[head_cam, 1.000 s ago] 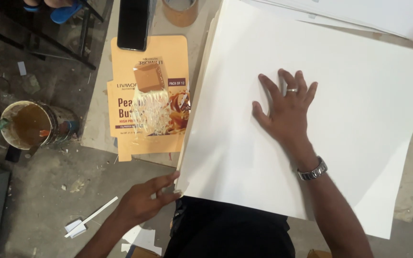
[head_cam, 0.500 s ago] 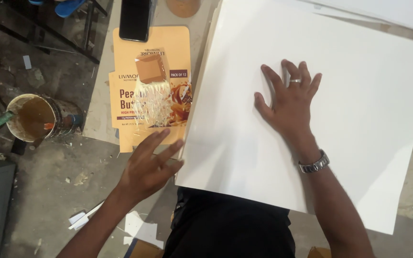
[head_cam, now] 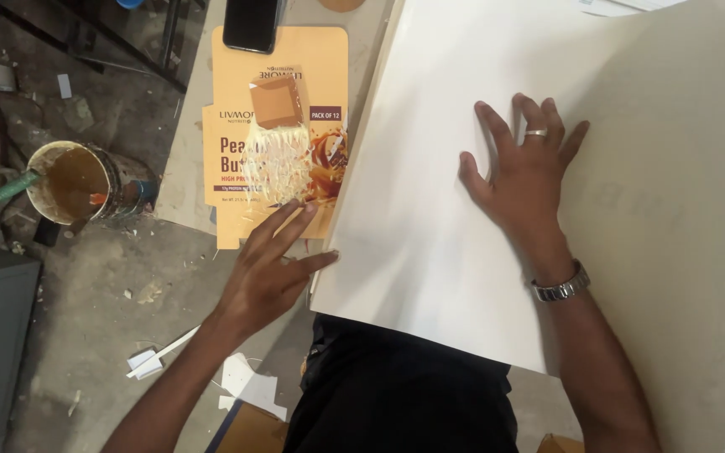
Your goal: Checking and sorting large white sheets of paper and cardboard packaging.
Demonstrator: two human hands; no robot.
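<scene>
Right hand [head_cam: 530,172]: lies flat near the middle of the frame on the big white sheet of card [head_cam: 463,252], fingers [head_cam: 547,122] spread wide and holding nothing. It has a ring on one finger and a silver metal watch [head_cam: 560,285] on the wrist.
Left hand [head_cam: 272,264]: in the lower middle of the frame, fingers stretched out and a little apart, holding nothing. The fingertips touch the bottom of the flat orange cardboard box [head_cam: 283,138] and the left edge of the white sheet.
Big white sheet: fills the right side of the frame, lying on the counter [head_cam: 190,180].
Orange box: upper middle of the frame, just left of the white sheet. A brush with pale bristles and a brown handle [head_cam: 279,138] lies on it.
Black phone [head_cam: 251,23]: at the top, over the top edge of the box.
Round tin with brown glue [head_cam: 73,180]: on the left, on the floor.
</scene>
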